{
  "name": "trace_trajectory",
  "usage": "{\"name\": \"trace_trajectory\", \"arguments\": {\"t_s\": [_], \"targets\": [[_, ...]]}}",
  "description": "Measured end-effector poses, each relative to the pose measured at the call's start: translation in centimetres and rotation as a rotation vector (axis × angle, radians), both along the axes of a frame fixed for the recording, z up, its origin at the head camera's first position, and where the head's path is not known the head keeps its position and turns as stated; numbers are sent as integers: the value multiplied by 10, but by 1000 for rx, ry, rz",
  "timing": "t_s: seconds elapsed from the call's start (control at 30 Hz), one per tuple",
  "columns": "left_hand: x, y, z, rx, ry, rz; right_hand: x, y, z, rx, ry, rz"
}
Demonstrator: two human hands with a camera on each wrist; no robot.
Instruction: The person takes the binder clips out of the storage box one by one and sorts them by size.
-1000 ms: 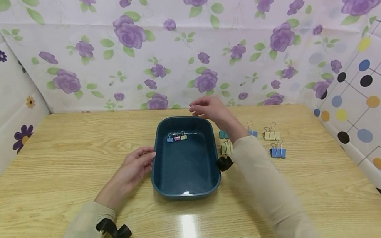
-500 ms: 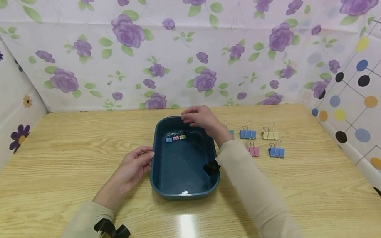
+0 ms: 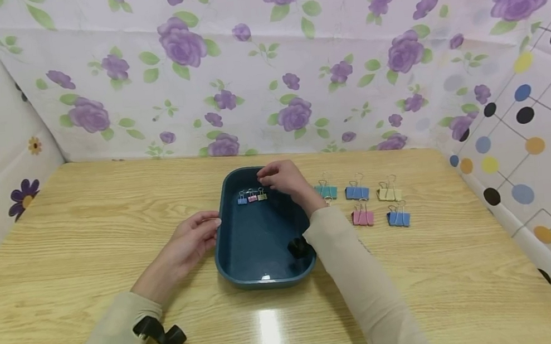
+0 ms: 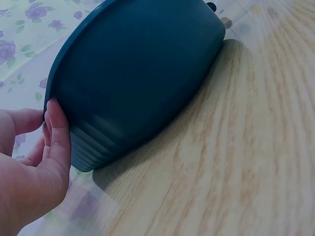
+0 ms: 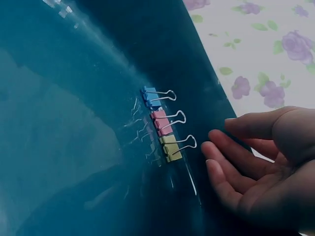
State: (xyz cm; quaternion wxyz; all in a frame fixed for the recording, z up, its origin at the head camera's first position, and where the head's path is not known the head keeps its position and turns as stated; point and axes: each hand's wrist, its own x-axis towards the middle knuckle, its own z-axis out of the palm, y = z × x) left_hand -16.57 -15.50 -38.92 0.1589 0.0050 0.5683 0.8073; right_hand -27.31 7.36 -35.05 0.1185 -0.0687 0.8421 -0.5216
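Note:
A dark blue plastic tray [image 3: 267, 283] stands on the table. My left hand [image 3: 193, 242] pinches its left rim; in the left wrist view the thumb and fingers [image 4: 58, 129] sit on either side of the edge. Inside, near the far wall, three small binder clips stand in a row: blue [image 5: 151, 97], pink [image 5: 161, 123] and yellow [image 5: 171, 148]. My right hand [image 3: 283, 178] hovers over the tray's far right corner, beside the yellow clip. Its fingers are loosely bent, with nothing visible between them in the right wrist view.
Larger binder clips lie on the table right of the tray: teal [image 3: 326, 191], blue [image 3: 357, 192], yellow [image 3: 389, 193], pink [image 3: 363, 217] and another blue clip [image 3: 398, 218]. The right forearm partly covers this area. A flowered cloth wall [image 3: 246, 85] closes off the back.
My right hand has moved left and down from beyond the tray's far rim to just beside the small clips. More large clips show from behind the sleeve. The left hand keeps its place.

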Motion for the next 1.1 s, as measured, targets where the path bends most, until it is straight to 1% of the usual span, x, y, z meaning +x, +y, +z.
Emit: {"name": "trace_trajectory", "arguments": {"t_s": [0.13,0.27,0.4,0.57,0.77,1.0,1.1], "targets": [[1,0,2,-9,5,-2,-1,-1,-1,91,11,30],[1,-1,2,-16,7,-2,-1,-3,0,176,18,42],[1,-1,1,-11,5,0,-2,-4,-3,227,6,61],[1,-1,0,-10,-3,0,-4,-5,-7,216,-44,68],[2,-2,2,-8,-6,11,-2,-7,-5,190,-76,75],[0,0,-1,-15,-3,4,-4,-4,-6,193,-75,78],[0,-2,-2,-15,14,-6,-5,-5,-5,170,-79,82]]}}
